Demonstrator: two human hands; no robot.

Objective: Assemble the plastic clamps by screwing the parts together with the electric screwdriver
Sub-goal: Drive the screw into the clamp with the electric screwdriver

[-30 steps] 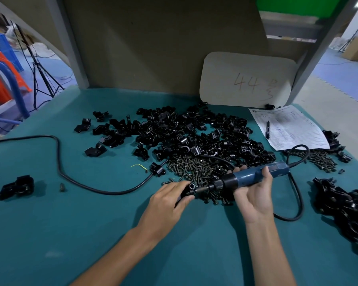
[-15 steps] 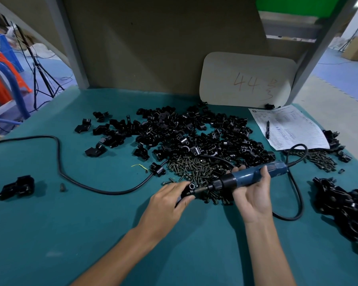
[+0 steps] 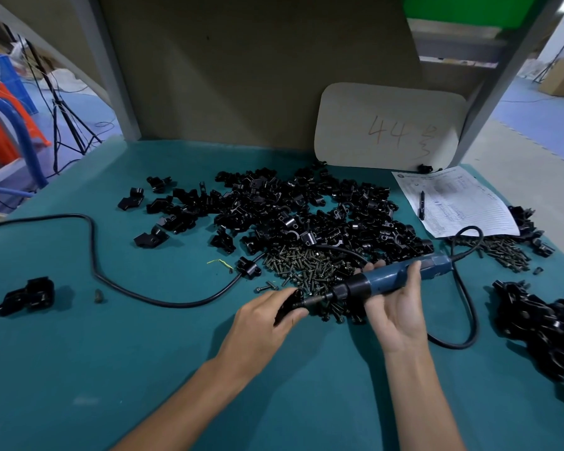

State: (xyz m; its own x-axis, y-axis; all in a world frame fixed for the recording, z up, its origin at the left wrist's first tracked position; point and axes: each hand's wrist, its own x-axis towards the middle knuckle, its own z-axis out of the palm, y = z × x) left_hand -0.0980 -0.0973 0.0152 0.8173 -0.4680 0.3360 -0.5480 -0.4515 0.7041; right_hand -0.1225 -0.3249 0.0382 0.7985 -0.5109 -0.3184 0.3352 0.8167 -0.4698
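Nothing has shifted: right grip stays clamped on the electric screwdriver, bit in the clamp the left grip pinches; probably still driving.

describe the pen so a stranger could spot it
Find the pale board marked 44 leaning at the back of the table. Below its right end lies a printed sheet, and the pen rests near its left edge. It is the only slim stick on white paper, unlike the chunky black parts.
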